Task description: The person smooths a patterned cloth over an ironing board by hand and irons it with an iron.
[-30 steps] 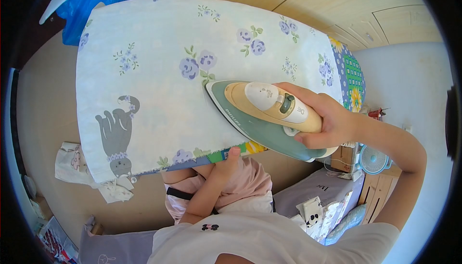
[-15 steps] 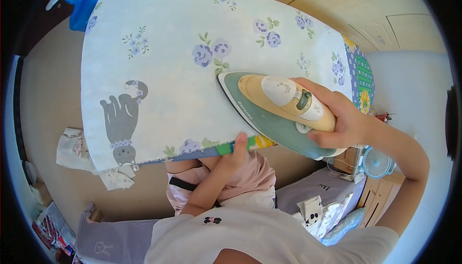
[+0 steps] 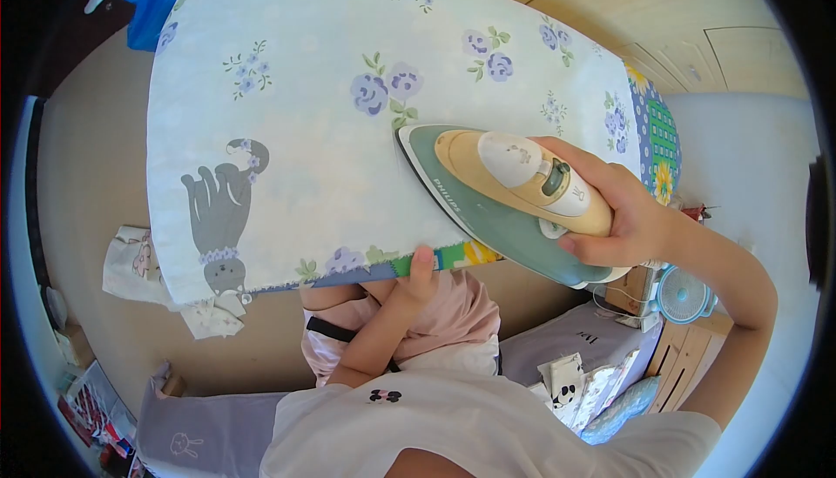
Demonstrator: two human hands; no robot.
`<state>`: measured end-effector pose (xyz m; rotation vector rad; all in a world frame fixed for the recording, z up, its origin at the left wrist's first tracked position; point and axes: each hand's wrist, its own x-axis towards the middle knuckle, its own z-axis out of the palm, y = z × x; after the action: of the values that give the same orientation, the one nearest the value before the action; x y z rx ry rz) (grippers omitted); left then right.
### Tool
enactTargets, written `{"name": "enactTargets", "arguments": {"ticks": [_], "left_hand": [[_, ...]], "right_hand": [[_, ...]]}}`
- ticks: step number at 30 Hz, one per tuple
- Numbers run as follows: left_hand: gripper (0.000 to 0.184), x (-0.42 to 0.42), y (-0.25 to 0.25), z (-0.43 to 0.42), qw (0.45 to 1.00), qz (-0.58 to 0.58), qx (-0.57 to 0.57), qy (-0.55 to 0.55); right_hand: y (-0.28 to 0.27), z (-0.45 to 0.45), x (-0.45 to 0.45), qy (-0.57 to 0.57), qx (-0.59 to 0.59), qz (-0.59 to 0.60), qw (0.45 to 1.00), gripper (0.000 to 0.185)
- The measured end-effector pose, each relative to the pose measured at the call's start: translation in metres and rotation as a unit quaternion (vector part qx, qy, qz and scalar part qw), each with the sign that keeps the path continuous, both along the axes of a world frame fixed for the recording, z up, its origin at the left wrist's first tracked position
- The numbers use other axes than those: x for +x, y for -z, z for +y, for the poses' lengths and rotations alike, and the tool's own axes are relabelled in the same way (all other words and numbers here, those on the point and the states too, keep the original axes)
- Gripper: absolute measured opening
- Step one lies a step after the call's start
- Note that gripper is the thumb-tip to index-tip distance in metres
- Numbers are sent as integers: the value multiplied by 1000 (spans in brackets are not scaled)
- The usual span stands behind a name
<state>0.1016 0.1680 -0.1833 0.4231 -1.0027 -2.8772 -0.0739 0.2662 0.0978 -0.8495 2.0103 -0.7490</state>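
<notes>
Gripping the iron, the right hand was curled closed round its handle. The left hand stood at the near edge of the board, its thumb raised against the cloth's border; its other fingers were hard to make out, so whether it pinched the cloth could not be told. The iron lay over the cloth, tip angled away from the person.

A slide towards the left hand could burn the thumb, since it was near the iron's long side. The heel seemed to overhang the near edge, so a loosened grip might let the iron tip. Slack fabric could crease under the tip.

The iron was a smooth, pointed teardrop, glossy green below and cream above. The cloth looked thin and matte, printed with violet flowers and a grey animal, beside a brightly patterned cover.
</notes>
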Motion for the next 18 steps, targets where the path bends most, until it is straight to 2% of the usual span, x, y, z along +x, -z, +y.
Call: {"name": "enactTargets", "arguments": {"ticks": [7, 9, 10, 12, 13, 18], "left_hand": [[67, -1, -3, 1, 996, 72, 40, -47], [63, 7, 15, 4, 997, -42, -65, 15], [63, 1, -2, -1, 997, -42, -65, 16], [58, -8, -33, -11, 997, 18, 73, 13], [58, -8, -32, -11, 997, 17, 73, 13], [57, -6, -23, -8, 999, 25, -25, 27]], "right_hand": [[1, 1, 0, -5, -13, 6, 1000, 75], [1, 1, 0, -2, -11, 2, 1000, 75], [1, 1, 0, -3, -13, 1, 1000, 75], [1, 2, 0, -4, -15, 0, 1000, 75], [1, 1, 0, -2, -12, 0, 1000, 75], [2, 2, -1, -1, -17, 5, 1000, 75]]}}
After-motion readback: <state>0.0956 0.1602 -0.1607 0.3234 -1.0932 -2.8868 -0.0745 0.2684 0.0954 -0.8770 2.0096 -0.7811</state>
